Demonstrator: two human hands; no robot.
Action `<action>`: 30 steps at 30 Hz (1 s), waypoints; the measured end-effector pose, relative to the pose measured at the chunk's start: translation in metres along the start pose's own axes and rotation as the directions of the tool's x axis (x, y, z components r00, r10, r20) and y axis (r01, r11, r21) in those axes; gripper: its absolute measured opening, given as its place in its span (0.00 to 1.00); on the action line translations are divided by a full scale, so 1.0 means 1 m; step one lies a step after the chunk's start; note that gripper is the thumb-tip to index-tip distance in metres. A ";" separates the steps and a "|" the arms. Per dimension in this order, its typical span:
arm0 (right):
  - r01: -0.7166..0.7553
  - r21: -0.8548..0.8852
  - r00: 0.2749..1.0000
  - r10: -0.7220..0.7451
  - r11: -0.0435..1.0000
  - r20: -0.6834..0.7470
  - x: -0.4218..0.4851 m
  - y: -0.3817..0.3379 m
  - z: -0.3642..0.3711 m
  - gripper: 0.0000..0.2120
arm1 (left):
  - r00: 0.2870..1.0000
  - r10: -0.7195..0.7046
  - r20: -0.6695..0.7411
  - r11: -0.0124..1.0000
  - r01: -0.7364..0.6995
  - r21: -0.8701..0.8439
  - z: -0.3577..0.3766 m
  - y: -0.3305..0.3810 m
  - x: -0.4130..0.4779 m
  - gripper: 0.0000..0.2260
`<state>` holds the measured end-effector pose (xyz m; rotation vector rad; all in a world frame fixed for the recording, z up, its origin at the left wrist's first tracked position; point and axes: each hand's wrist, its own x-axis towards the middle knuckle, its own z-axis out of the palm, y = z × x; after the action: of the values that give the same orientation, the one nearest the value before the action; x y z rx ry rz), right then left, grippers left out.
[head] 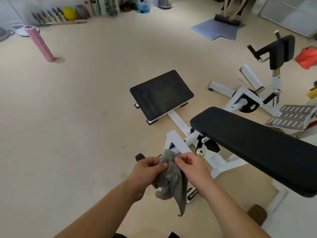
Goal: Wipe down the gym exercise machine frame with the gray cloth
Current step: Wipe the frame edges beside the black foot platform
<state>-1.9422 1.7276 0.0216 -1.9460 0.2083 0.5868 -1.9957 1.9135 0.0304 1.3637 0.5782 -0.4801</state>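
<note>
- The white machine frame (178,121) takes up the middle of my view. Its low beam runs along the floor from the angled black footplate (161,93) back towards me. That is the surface I have to wipe, and the cloth is not on it yet.
- The long black pad (253,143) juts in from the right above the frame. I judge it will hide some joints, so I will have to reach under and around it.
- A second white machine (248,95) stands well apart on the right and is not my target.
- The gray cloth (173,179) hangs in the air between my hands, over the near end of the frame, with a loose tail drooping down. I judge I am refolding it to get a flat wiping face.
- My left hand (145,170) has its fingers curled round the bunched middle of the cloth and carries its weight.
- My right hand (192,167) pinches the cloth's upper edge between thumb and forefinger, probably to pull it open.
- The frame section right under the cloth is hidden, so I can't say what state it is in.
</note>
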 end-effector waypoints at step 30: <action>0.198 -0.068 0.980 -0.196 0.978 0.040 0.360 -0.322 0.321 0.05 | 0.910 0.383 -0.161 0.852 -0.280 0.443 -0.448 0.300 0.273 0.08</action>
<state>-1.6015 2.1964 -0.0021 -1.9967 -0.0272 0.5006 -1.6435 2.4043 0.0375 1.9083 0.4345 -0.1471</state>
